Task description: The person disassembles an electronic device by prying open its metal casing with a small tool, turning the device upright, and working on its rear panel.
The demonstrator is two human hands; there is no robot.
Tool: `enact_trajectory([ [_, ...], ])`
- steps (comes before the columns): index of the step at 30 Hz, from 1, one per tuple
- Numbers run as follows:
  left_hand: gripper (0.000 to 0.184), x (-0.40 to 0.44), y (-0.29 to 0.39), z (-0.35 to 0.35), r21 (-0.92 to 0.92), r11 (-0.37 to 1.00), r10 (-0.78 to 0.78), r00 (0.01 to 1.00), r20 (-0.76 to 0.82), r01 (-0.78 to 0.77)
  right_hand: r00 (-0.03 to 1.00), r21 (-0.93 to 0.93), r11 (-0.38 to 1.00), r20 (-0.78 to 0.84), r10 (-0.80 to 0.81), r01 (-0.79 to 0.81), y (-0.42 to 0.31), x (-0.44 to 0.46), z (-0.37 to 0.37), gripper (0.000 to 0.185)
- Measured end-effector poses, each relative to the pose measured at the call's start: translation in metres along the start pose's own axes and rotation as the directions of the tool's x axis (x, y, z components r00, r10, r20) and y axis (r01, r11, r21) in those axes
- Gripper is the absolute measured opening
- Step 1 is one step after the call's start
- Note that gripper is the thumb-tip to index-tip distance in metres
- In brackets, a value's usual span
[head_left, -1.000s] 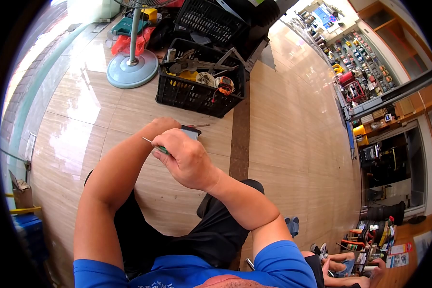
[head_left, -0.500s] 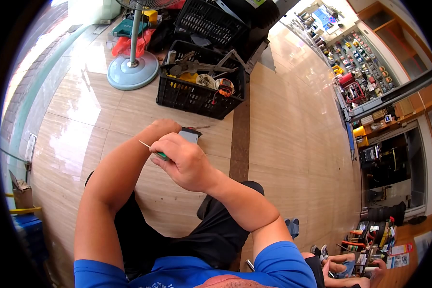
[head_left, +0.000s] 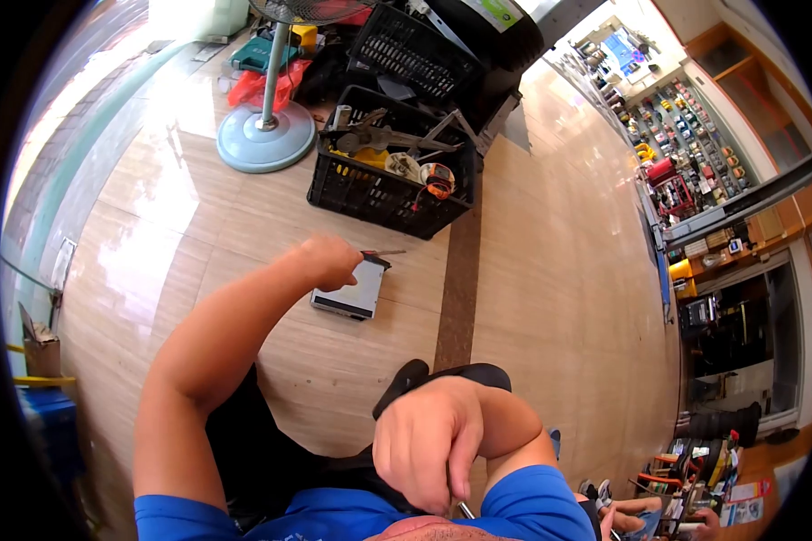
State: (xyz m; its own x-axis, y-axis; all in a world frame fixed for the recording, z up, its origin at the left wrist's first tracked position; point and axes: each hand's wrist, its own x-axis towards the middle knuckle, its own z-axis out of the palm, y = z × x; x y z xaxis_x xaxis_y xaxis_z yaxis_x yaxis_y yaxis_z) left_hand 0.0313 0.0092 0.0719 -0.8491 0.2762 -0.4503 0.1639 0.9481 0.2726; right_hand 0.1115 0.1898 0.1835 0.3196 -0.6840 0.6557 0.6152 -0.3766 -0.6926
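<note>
A flat silver metal box with a black front edge (head_left: 356, 293), perhaps a disc drive, lies on the floor ahead of me. My left hand (head_left: 327, 261) is curled over its far left corner, its fingertips partly hidden. Just past that hand a thin brownish strip or rod (head_left: 386, 252) shows at the box's far edge. My right hand (head_left: 429, 440) is close to my chest, back of the hand up and fingers pointing down. A thin dark shaft shows between its thumb and fingers; it appears to be the screwdriver, with its green handle hidden.
A black crate (head_left: 383, 203) of tools stands beyond the box, beside a fan's round base (head_left: 266, 137). Another black crate (head_left: 415, 54) is behind it. Blue boxes (head_left: 54, 424) stand at left. Another person's legs (head_left: 636, 507) show at lower right.
My right hand has drawn back from beside the left hand to my chest, uncovering the metal box. My left hand stays at the box. The view has shifted slightly.
</note>
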Motion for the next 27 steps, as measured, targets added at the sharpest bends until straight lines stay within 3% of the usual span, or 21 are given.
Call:
enact_trajectory([
  [5,0.037,-0.014,0.010,0.009,0.022,0.987,0.161,0.984,-0.075,-0.160,0.995,-0.009,0.995,0.019,0.100,-0.099,0.009,-0.008,0.016,0.028],
  [13,0.036,-0.014,-0.009,0.019,0.001,0.988,0.154,0.985,-0.073,-0.154,0.932,-0.102,0.926,-0.037,0.361,-0.363,0.012,-0.031,0.010,0.026],
  [22,0.039,-0.014,-0.005,0.011,-0.012,0.994,0.108,0.993,-0.054,-0.109,0.939,-0.046,0.940,0.059,0.340,-0.337,0.008,-0.031,0.020,0.023],
  [26,0.032,-0.006,-0.013,0.016,-0.009,0.994,0.103,0.984,-0.144,-0.106,0.924,-0.214,0.900,-0.133,0.359,-0.381,0.005,-0.033,0.016,0.017],
  [27,0.038,-0.013,-0.012,0.009,-0.024,0.996,0.084,0.989,-0.120,-0.087,0.919,-0.268,0.881,-0.177,0.352,-0.389,0.001,-0.038,0.010,0.017],
])
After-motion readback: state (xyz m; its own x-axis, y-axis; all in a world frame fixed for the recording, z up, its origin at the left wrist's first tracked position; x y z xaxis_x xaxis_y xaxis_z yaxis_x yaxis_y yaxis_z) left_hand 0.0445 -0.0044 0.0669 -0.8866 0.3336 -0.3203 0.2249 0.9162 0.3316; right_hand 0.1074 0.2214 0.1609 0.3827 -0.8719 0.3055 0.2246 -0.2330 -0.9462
